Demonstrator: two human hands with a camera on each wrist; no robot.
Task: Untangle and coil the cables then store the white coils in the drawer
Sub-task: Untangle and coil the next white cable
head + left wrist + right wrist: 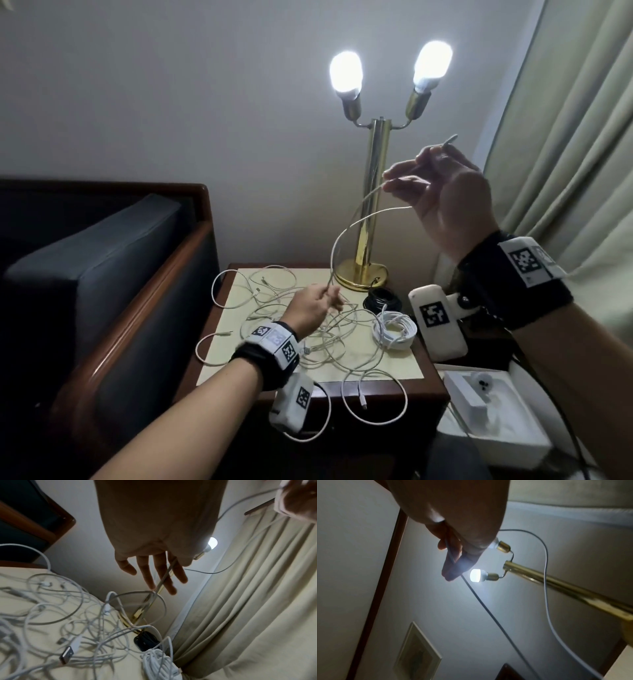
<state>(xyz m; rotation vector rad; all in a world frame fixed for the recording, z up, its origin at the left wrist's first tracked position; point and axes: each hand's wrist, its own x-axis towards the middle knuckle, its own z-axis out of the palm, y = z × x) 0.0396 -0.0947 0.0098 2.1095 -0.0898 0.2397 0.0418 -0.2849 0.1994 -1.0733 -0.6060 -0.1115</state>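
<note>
Right grip [442, 192], white cable [346, 233], left grip [311, 308]

The tall polished brass lamp [373, 192] shines like mirror-smooth yellow metal, with two frosted white bulbs [346, 73] above it, and the matt cream tabletop [236, 356] sits in a glossy reddish-brown wooden frame [383, 389]. The thin white cables [329, 339] look like smooth plastic-sheathed cord, the pleated beige curtain [565, 154] is soft matt cloth, and the dark blue armchair cushion [85, 260] has a dull woven fabric look
</note>
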